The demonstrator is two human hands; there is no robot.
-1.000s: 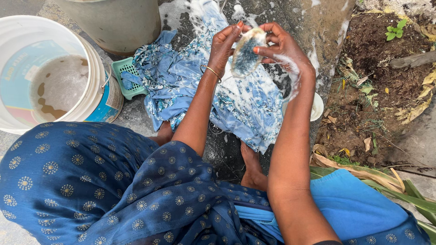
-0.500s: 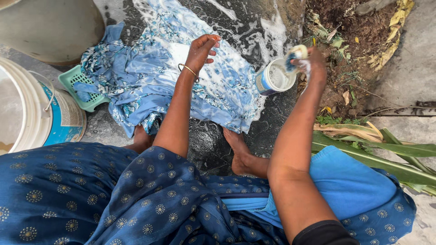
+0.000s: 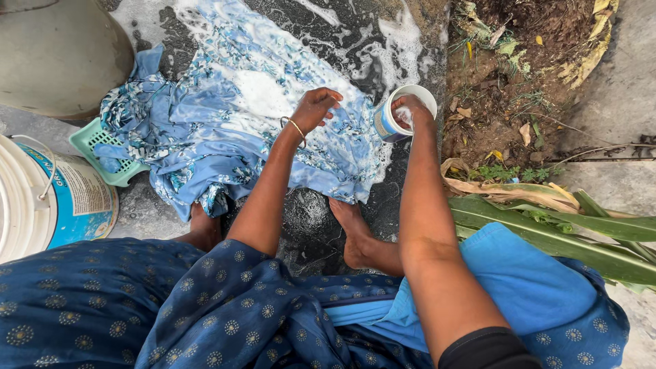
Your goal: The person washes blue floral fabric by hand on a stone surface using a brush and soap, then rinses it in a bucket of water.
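Observation:
A soapy blue floral cloth [image 3: 225, 116] lies spread on the wet dark stone slab [image 3: 321, 212]. My left hand [image 3: 313, 109] rests on it, fingers loosely curled, a thin bangle at the wrist. My right hand [image 3: 410, 109] reaches into a small white and blue tub [image 3: 388, 123] standing at the cloth's right edge; its fingertips are inside the tub and hidden. My bare feet rest on the slab just below the cloth.
A white bucket with a blue label [image 3: 61, 205] stands at the left, a green plastic basket [image 3: 102, 150] beside it under the cloth, and a large grey pot [image 3: 61, 48] at top left. Soil, dry leaves and long green leaves [image 3: 547, 225] lie on the right.
Both hands held a bunched part of the cloth up. The left hand has lowered onto the cloth, and the right hand has gone across and into the small tub.

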